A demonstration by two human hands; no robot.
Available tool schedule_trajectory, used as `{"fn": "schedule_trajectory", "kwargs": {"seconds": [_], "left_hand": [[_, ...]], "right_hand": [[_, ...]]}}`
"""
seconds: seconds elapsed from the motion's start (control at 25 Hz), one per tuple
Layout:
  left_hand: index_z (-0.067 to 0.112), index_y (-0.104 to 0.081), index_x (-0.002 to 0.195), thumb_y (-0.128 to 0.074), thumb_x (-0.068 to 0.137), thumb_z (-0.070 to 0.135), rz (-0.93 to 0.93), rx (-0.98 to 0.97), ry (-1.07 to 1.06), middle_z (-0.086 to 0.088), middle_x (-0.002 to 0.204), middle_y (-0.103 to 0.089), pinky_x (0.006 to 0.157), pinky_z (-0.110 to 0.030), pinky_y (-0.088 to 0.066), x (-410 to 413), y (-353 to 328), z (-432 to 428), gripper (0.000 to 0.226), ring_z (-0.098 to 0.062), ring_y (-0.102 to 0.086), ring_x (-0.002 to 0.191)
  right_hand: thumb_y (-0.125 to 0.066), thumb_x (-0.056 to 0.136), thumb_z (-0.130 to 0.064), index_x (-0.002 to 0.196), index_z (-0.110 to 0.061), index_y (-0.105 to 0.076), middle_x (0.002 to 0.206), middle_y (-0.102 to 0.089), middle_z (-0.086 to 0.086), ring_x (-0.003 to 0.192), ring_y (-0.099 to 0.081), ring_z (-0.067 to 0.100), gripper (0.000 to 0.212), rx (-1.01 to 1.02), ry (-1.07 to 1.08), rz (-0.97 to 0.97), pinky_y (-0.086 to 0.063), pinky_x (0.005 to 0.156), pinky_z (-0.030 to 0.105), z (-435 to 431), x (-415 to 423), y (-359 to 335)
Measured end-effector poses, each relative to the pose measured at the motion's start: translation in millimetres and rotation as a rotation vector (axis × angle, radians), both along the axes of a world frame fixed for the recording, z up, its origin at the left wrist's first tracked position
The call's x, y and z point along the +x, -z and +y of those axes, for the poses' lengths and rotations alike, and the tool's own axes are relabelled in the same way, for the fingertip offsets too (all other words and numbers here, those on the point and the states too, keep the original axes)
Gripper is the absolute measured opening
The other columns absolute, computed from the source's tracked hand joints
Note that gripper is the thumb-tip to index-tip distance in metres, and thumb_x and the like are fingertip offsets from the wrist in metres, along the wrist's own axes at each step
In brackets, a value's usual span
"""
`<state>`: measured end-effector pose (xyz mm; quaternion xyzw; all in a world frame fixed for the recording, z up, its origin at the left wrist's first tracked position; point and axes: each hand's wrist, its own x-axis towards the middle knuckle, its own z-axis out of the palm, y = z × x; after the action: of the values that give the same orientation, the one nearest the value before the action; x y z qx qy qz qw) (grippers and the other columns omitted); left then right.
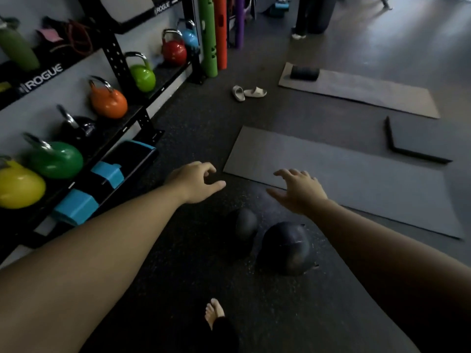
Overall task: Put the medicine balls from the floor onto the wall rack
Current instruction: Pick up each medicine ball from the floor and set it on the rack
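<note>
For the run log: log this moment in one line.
stage: reaching | left hand: open, empty | right hand: open, empty | medicine balls: both on floor | wall rack: holds kettlebells

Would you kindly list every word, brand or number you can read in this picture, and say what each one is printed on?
"ROGUE": white letters on the black shelf rail of the wall rack, above the orange kettlebell.
"ROGUE": white letters on the higher black shelf rail, farther along the rack.
The two medicine balls show no readable markings; the kettlebells none either.
</note>
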<state>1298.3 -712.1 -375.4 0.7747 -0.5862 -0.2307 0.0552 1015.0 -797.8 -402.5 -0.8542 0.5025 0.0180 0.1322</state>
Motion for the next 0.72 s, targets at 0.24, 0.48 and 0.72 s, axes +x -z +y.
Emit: {"fn": "schedule_trajectory", "kwargs": {"seconds": [0.24, 0.48, 0.72], "left_hand": [[0.038, -0.057, 0.137, -0.059, 0.088, 0.076, 0.060, 0.114, -0.032, 0.008, 0.133, -0.059, 0.105, -0.050, -0.048, 45.7, 67.4, -82.2, 0.062, -0.018, -0.060, 0.118], [0.033, -0.059, 0.138, -0.062, 0.092, 0.068, 0.130, 0.174, -0.121, 0.006, 0.129, -0.060, 0.094, -0.038, -0.047, 71.1, 171.1, -164.9, 0.058, -0.016, -0.058, 0.115], [0.034, -0.059, 0.138, -0.064, 0.092, 0.067, 0.199, 0.253, -0.226, 0.008, 0.131, -0.058, 0.097, -0.039, -0.051, 69.4, 372.2, -200.5, 0.057, -0.016, -0.058, 0.116]], "right_hand": [[-0.045, 0.093, -0.076, 0.152, -0.034, -0.043, 0.153, -0.053, 0.004, 0.138, -0.048, 0.032, 0.072, 0.111, 0.006, 0.030, -0.041, 0.110, 0.051, -85.6, 50.1, 66.7], [-0.046, 0.095, -0.073, 0.152, -0.033, -0.043, 0.153, -0.051, 0.007, 0.140, -0.045, 0.034, 0.070, 0.180, -0.027, 0.036, -0.039, 0.111, 0.051, -173.1, 76.7, 173.6], [-0.044, 0.096, -0.072, 0.154, -0.032, -0.041, 0.154, -0.049, 0.005, 0.141, -0.044, 0.032, 0.071, 0.318, -0.066, 0.076, -0.038, 0.111, 0.051, -232.6, 82.1, 380.1]]}}
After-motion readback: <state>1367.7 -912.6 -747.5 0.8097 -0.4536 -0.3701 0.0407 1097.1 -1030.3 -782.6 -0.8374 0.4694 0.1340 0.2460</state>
